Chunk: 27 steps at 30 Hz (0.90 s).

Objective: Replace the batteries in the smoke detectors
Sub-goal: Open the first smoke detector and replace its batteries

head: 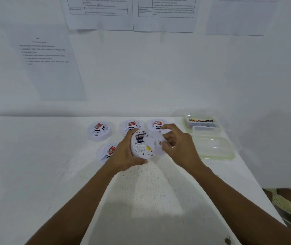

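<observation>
White detector (141,145) in L hand (126,154); R hand (177,147) grips its backplate (156,145).

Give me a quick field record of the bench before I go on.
held: smoke detector, back up, battery bay open, battery inside
left hand: grips its left rim
right hand: at its right edge, blurred, grip unclear
table: four more detectors, face up
right side: tub of small dark items, clear container nearer
</observation>
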Available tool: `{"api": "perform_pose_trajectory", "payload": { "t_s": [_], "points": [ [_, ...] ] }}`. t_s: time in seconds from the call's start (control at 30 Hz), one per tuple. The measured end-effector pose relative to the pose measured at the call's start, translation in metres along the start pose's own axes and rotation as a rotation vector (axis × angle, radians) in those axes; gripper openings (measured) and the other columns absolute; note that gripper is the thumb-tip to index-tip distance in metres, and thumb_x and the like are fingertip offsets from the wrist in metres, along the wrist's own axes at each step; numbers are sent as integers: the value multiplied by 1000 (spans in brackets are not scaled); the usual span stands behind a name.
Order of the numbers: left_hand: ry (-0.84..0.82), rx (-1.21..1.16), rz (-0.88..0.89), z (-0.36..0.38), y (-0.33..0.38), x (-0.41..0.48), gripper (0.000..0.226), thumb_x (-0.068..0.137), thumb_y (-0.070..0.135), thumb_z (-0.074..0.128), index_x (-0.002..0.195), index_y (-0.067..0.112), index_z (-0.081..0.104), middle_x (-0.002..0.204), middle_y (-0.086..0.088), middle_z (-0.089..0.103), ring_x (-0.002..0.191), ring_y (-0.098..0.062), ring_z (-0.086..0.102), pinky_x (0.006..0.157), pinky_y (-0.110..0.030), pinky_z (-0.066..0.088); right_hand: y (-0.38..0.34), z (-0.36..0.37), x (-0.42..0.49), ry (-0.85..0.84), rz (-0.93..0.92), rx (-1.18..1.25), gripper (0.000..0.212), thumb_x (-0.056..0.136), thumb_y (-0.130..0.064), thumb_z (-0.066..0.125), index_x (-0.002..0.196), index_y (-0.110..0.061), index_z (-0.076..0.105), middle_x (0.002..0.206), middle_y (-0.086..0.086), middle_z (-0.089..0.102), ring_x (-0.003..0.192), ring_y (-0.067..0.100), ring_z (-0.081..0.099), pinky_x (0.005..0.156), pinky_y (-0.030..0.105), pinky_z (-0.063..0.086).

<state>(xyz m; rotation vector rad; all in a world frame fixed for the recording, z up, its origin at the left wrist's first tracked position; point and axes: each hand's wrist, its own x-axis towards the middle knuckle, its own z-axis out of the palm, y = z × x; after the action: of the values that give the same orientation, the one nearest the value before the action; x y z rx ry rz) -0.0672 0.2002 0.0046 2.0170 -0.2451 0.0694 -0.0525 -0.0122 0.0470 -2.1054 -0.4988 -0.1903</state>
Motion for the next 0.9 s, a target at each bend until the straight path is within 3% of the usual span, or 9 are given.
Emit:
{"api": "perform_pose_trajectory", "payload": {
  "t_s": [0.07, 0.13, 0.2, 0.3, 0.47, 0.63, 0.77, 0.9],
  "points": [
    [38, 1, 4, -9, -2, -2, 102, 58, 24, 92, 141, 31, 32, 133, 16, 51, 121, -1, 51, 90, -11, 47, 11, -10, 4, -2, 15, -29, 46, 85, -5, 66, 123, -26, 51, 86, -5, 74, 73, 9, 69, 68, 21, 53],
    [55, -23, 28, -18, -3, -2, 103, 58, 14, 92, 141, 27, 33, 135, 14, 51, 124, -3, 49, 93, -15, 48, 28, -17, 8, -113, 56, -130, 45, 88, -6, 63, 123, -30, 47, 85, -5, 73, 73, 12, 68, 68, 25, 54],
    [65, -30, 48, -23, -2, -2, 101, 58, 7, 92, 140, 25, 34, 133, 16, 50, 124, -2, 48, 93, -13, 47, 42, -16, 11, -244, 62, -255, 46, 89, -3, 60, 123, -30, 46, 89, -6, 73, 73, 8, 66, 66, 25, 55],
    [37, -24, 71, -23, 0, 0, 102, 59, 6, 91, 141, 22, 34, 136, 11, 48, 128, -5, 46, 98, -16, 46, 54, -4, 17, -316, 10, -387, 48, 88, 3, 54, 127, -24, 48, 105, 2, 73, 79, 12, 64, 61, 13, 45],
    [-14, -22, 46, -13, -1, 3, 104, 62, 14, 90, 145, 23, 28, 145, 8, 42, 133, -10, 41, 105, -30, 46, 57, 14, 20, -274, -2, -420, 41, 89, 1, 52, 124, -20, 55, 119, 4, 68, 108, 21, 61, 86, 32, 49],
    [-12, -40, 35, -11, -1, 4, 106, 62, 11, 91, 145, 27, 28, 142, 12, 44, 131, -5, 43, 97, -20, 49, 53, -13, 17, 20, -179, -528, 29, 83, -7, 66, 111, -15, 66, 109, 1, 69, 105, 24, 58, 88, 41, 47],
    [8, -70, 51, -1, 7, 12, 101, 60, 8, 91, 140, 25, 34, 134, 16, 48, 127, -6, 46, 98, -28, 51, 70, -51, 11, 155, -37, -641, 32, 80, -23, 73, 110, -16, 65, 109, 1, 67, 108, 29, 58, 86, 43, 43],
    [-42, -85, 61, 22, 19, 22, 102, 58, 10, 92, 140, 28, 35, 133, 19, 49, 128, -6, 46, 99, -31, 51, 83, -67, -5, 57, 155, -649, 36, 86, -40, 67, 116, -23, 59, 103, -7, 66, 102, 19, 61, 85, 37, 45]
  ]
}}
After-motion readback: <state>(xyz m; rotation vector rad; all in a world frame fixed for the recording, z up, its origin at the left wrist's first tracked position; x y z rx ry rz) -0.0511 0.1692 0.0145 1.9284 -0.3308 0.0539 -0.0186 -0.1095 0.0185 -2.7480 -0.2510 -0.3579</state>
